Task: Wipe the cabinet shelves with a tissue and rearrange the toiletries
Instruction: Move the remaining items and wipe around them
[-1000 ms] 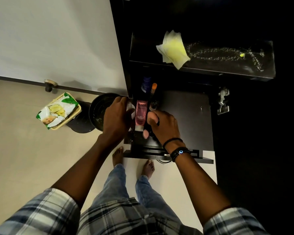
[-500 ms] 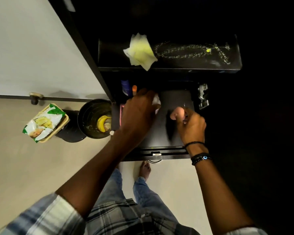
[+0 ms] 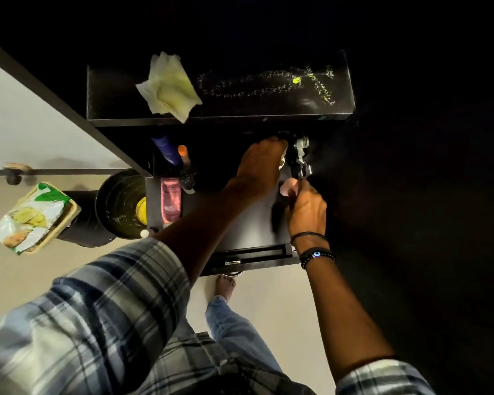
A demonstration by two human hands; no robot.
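Shelf — black, over beige floor

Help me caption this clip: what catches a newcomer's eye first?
The pale yellow tissue lies bright on the dark upper shelf. Below, the left hand holds a white tissue against the lower shelf's far right corner, the right hand beside it gripping a dark item.

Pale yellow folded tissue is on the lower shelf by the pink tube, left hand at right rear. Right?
No: head view shows the pale yellow folded tissue on the black upper shelf, above the pink tube. Left hand is at the lower shelf's right rear.
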